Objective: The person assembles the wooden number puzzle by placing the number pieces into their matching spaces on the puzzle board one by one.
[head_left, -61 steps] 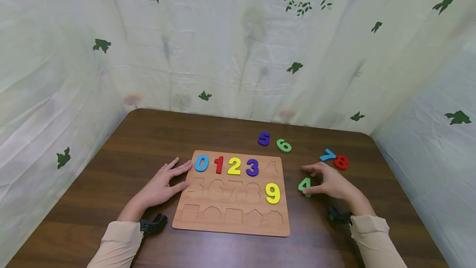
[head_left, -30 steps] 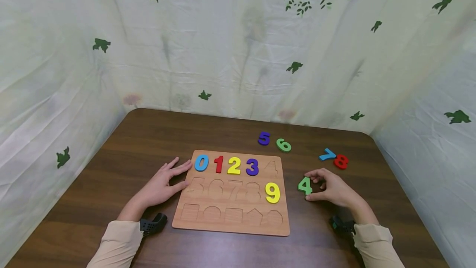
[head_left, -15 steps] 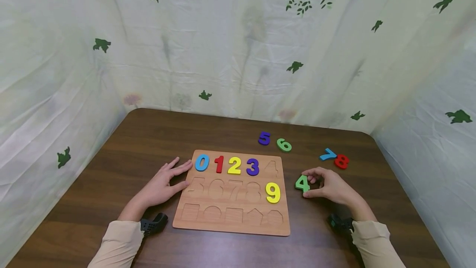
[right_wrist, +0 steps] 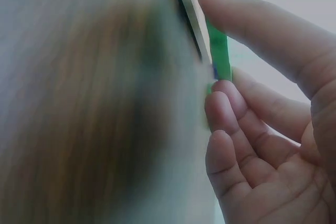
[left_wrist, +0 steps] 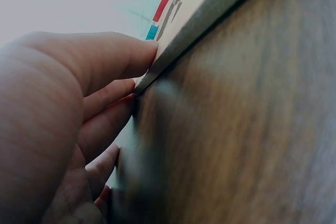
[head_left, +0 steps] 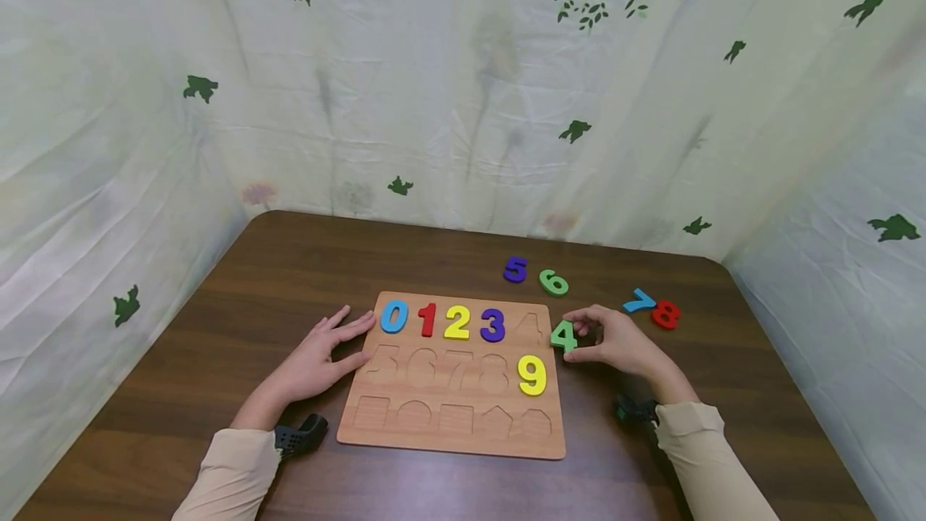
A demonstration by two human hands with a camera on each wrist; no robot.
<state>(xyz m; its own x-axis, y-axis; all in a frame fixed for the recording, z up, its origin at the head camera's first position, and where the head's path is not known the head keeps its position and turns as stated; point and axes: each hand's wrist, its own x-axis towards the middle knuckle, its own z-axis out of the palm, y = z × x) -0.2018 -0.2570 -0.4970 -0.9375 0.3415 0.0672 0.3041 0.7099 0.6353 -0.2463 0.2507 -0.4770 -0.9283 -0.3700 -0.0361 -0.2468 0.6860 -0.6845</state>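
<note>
A wooden number puzzle board [head_left: 448, 416] lies on the table, with 0, 1, 2 and 3 in its top row and a yellow number 9 [head_left: 531, 376] in the middle row. My right hand [head_left: 620, 340] pinches the green number 4 [head_left: 563, 335] between thumb and fingers, at the board's right edge beside the 4-shaped recess. In the right wrist view the green piece [right_wrist: 220, 51] shows edge-on under the thumb. My left hand [head_left: 318, 360] rests spread against the board's left edge, its thumb [left_wrist: 121, 56] and fingertips touching that edge in the left wrist view.
Beyond the board lie a purple number 5 [head_left: 515, 269] and a green number 6 [head_left: 553, 283]. A blue number 7 [head_left: 638, 301] and a red number 8 [head_left: 665, 314] lie farther right, past my right hand. A pale printed curtain [head_left: 448, 103] hangs behind the dark wooden table [head_left: 289, 264].
My right hand has gripped the green 4 and carried it left and slightly away from me, from the bare table to the board's right edge. My left hand has stayed in place.
</note>
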